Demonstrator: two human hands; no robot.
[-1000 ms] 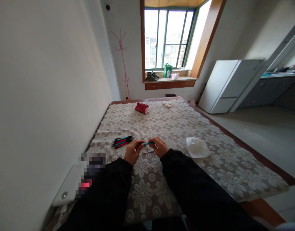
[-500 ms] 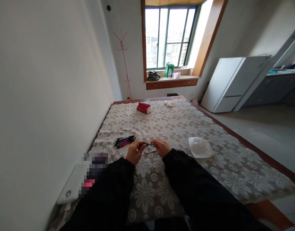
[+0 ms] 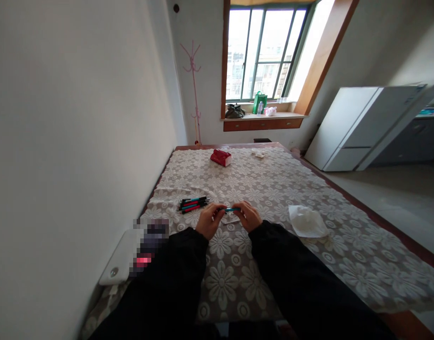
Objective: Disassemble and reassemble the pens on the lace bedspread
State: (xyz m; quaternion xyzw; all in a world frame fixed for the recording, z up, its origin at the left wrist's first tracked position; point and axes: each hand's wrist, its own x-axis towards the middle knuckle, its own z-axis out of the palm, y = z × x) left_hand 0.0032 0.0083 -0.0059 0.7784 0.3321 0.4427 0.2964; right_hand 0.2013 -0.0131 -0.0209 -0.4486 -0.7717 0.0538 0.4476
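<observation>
A slim blue pen (image 3: 232, 209) with a dark end is held level between my two hands, above the patterned tablecloth (image 3: 222, 281). My left hand (image 3: 209, 221) pinches the dark end with closed fingertips. At the other end, my right hand (image 3: 248, 216) grips the blue barrel between thumb and fingers. To the left of my left hand lies a small pile of pens (image 3: 193, 204) in black, red and blue. A small pale flat piece on the cloth shows just below the held pen; its kind is unclear.
White crumpled paper (image 3: 308, 222) lies to the right. A red tissue pack (image 3: 221, 158) and a small whitish item (image 3: 258, 154) rest toward the far end. At the near left, by the wall, are a white device (image 3: 118, 257) and a pixelated patch.
The view has shifted, so everything sits further right. My hands are slightly further apart, and more of the blue pen shows between them.
</observation>
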